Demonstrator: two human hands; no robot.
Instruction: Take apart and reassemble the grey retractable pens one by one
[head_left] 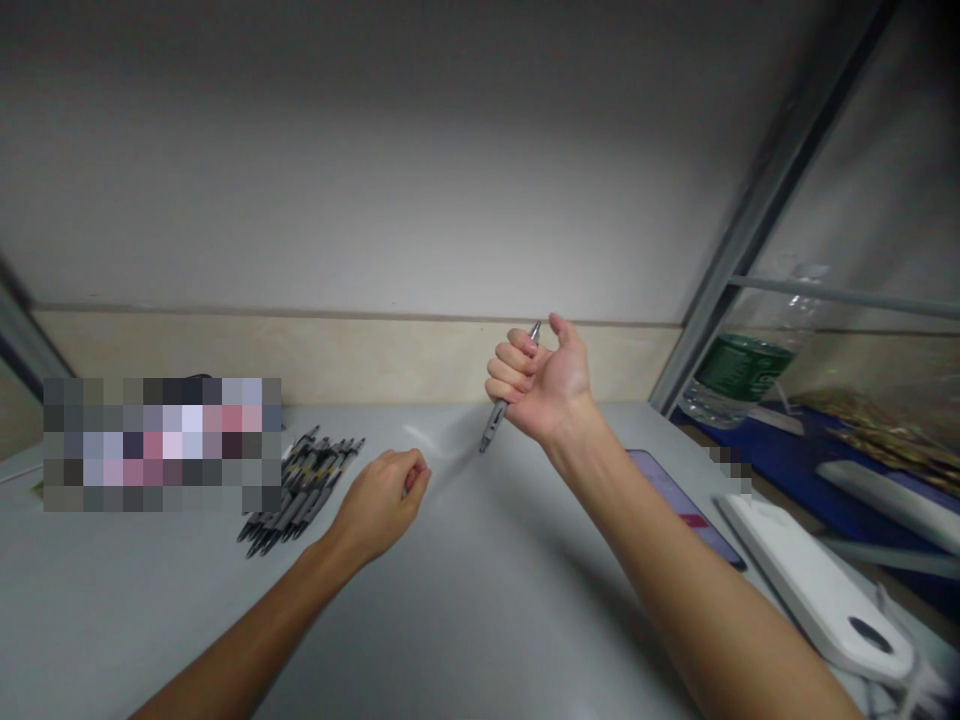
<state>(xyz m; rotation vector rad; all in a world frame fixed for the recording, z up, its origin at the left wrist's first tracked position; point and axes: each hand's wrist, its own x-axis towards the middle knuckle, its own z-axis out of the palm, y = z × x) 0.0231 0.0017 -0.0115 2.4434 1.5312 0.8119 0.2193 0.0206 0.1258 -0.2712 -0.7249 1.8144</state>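
Observation:
My right hand (536, 375) is raised above the grey table, palm turned up. Its fingers curl around a grey pen (494, 420), while the thumb stands away from it. The pen slants, one tip pointing down toward the table and its metallic end showing above the fingers. Lower and to the left, my left hand (384, 500) is held closed over the tabletop. Whether anything lies inside that fist is hidden. Just left of it, several similar grey and black pens (304, 490) lie side by side in a bundle.
A blurred-out patch (161, 445) covers something at the left. On the right are a phone (686, 505) and a long white device (814, 590) with a cable. Beyond a metal frame (739, 235) stands a green-labelled water bottle (746, 365). A wall closes off the grey table (465, 620) behind.

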